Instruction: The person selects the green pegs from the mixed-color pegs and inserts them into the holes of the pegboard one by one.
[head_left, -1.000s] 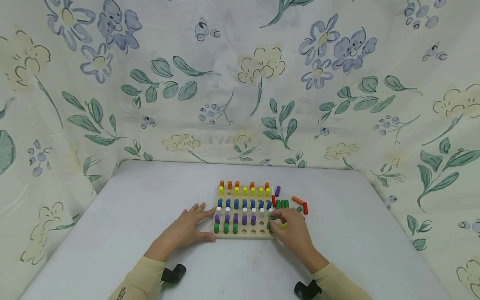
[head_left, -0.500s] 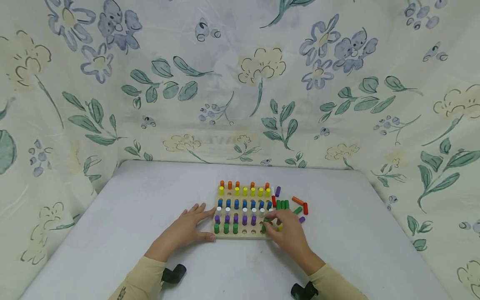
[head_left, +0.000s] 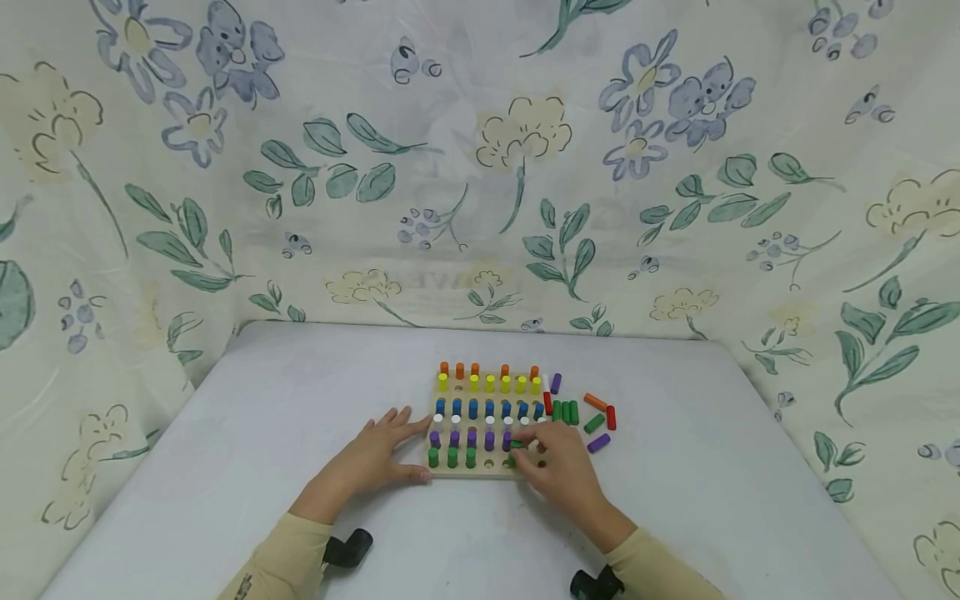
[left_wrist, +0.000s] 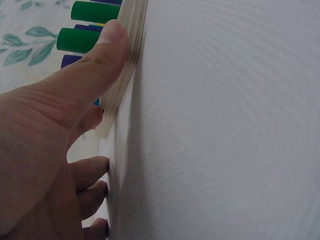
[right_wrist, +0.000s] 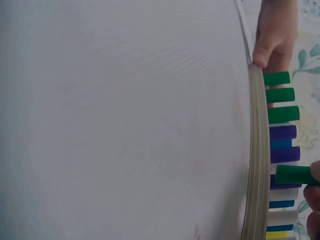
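A wooden pegboard (head_left: 480,477) holds rows of orange, yellow, blue, white, purple and green pegs. At its left edge my left hand (head_left: 372,454) is spread, thumb (left_wrist: 111,45) pressing the near left corner and index finger touching the left side. My right hand (head_left: 562,465) pinches a green peg (right_wrist: 294,175) between thumb and fingertips. That peg stands upright over the nearest row, its lower end a little above the board. Three green pegs (right_wrist: 283,114) fill the left end of this row; bare holes (head_left: 489,463) show to their right. My right fingers hide part of the purple row.
Loose pegs lie on the white table right of the board: several green pegs (head_left: 565,412), a purple peg (head_left: 598,443), an orange peg (head_left: 595,402) and a red peg (head_left: 611,417). Another purple peg (head_left: 556,383) is near the far right corner. A floral cloth (head_left: 480,167) hangs behind.
My right hand has moved left along the nearest row, carrying the green peg from the right end toward the middle. Loose pegs behind it are uncovered. My left hand stays in place.
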